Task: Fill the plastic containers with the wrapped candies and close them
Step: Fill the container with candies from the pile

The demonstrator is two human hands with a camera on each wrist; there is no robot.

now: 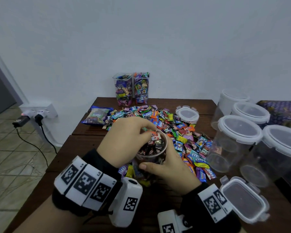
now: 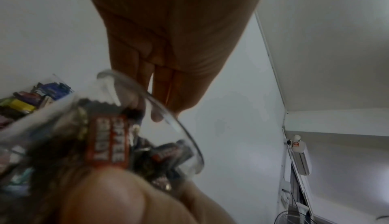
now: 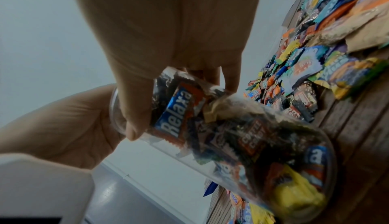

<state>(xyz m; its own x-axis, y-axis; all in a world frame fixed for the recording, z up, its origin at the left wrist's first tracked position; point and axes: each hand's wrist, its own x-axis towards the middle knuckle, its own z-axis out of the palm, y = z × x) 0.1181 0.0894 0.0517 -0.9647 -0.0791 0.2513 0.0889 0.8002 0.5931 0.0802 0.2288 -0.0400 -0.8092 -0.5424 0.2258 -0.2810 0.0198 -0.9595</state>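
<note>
A clear round plastic container (image 1: 151, 148) stuffed with wrapped candies stands tilted at the near side of the candy pile (image 1: 175, 132). My right hand (image 1: 158, 158) grips its wall, thumb toward me and fingers behind it. My left hand (image 1: 149, 132) hovers over the mouth, its straight fingers dipping inside onto the top candies. In the left wrist view the fingers (image 2: 160, 94) point down past the rim (image 2: 168, 119) at a red wrapper (image 2: 111, 141). The right wrist view shows my right hand (image 3: 168, 86) around the container (image 3: 252, 144), with the left hand (image 3: 63, 124) at its mouth.
Two tall square containers (image 1: 123, 89) (image 1: 141, 88), both full, stand at the table's back edge. A blue candy bag (image 1: 96, 116) lies left of the pile. A round lid (image 1: 186, 114) sits behind it. Several lidded containers (image 1: 233, 140) stand at the right, and a loose lid (image 1: 242, 199) lies near right.
</note>
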